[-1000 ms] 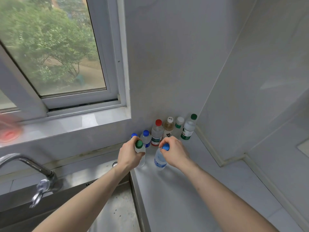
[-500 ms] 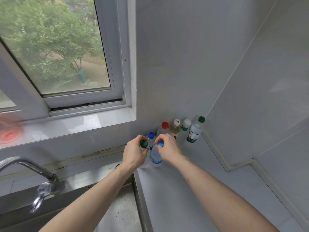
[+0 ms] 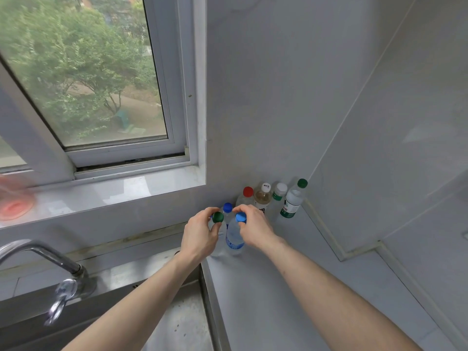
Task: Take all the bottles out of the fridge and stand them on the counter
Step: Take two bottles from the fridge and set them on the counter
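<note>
Since the earlier frames both hands have carried their bottles further toward the back edge of the counter [image 3: 291, 300], so the two bottles now stand close together just in front of the row at the wall, where before they were set wider apart. The left hand [image 3: 200, 236] has its fingers curled round the neck of the green-capped bottle [image 3: 218, 217], whose body is mostly hidden behind the hand, near the counter's left edge beside the sink [image 3: 177, 325]. The right hand [image 3: 255, 230] pinches the blue-capped bottle [image 3: 234, 236] at its cap, thumb and fingertips closed on it; this bottle is upright with its base on the counter, touching or just beside the green-capped one. Behind them, along the back edge, stand another blue-capped bottle [image 3: 228, 208], a red-capped bottle [image 3: 247, 192], a white-capped bottle with amber liquid [image 3: 263, 196], a bottle with a white cap and green band [image 3: 279, 191] and, nearest the back right corner, a clear bottle with a dark green cap [image 3: 293, 201]. A tap [image 3: 50, 264] arches over the sink at the left, and a blurred pink object [image 3: 15, 202] lies on the window sill [image 3: 114, 188] above it
</note>
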A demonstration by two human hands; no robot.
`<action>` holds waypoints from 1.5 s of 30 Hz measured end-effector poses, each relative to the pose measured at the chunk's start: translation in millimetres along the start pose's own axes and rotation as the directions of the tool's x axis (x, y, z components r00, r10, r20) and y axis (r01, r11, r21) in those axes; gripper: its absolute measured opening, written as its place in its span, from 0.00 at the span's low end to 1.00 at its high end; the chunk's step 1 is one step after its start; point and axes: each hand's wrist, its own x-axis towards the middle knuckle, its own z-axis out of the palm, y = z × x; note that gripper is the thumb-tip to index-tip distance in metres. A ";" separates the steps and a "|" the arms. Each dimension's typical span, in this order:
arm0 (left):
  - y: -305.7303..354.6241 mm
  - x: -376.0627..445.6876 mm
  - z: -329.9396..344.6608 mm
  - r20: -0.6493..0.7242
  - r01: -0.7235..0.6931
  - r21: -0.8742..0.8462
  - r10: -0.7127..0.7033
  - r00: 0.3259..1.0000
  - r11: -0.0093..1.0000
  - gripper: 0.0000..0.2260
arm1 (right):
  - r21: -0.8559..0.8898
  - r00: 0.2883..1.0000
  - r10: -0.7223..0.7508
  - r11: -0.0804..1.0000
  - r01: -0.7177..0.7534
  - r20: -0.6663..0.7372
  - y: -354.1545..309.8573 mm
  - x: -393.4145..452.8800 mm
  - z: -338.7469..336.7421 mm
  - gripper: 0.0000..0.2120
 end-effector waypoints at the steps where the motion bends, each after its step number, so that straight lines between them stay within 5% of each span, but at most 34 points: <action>1: 0.9 -0.9 -0.8 -0.004 -0.001 -0.004 0.001 1.000 1.000 0.14 | 0.002 1.000 -0.004 1.000 0.004 0.005 0.2 -2.5 -0.2 0.22; 15: 11.1 -42.7 -37.2 0.096 -0.057 -0.073 0.064 0.993 0.996 0.17 | 0.175 0.999 -0.030 0.984 0.037 -0.041 5.6 -81.4 -19.5 0.28; 29: 55.7 -142.6 -50.8 0.354 -0.243 -0.108 0.266 0.896 0.964 0.14 | 0.266 0.977 0.153 0.958 -0.110 -0.146 45.9 -264.0 -47.2 0.24; 38: 135.4 -228.6 -6.4 0.538 -0.512 -0.183 0.521 0.662 0.839 0.13 | 0.348 0.872 0.375 0.900 -0.261 -0.315 70.7 -430.0 -61.2 0.24; 45: 199.7 -365.1 16.7 0.659 -0.668 -0.342 0.676 0.331 0.661 0.13 | 0.452 0.643 0.585 0.805 -0.386 -0.494 73.4 -619.5 -39.4 0.24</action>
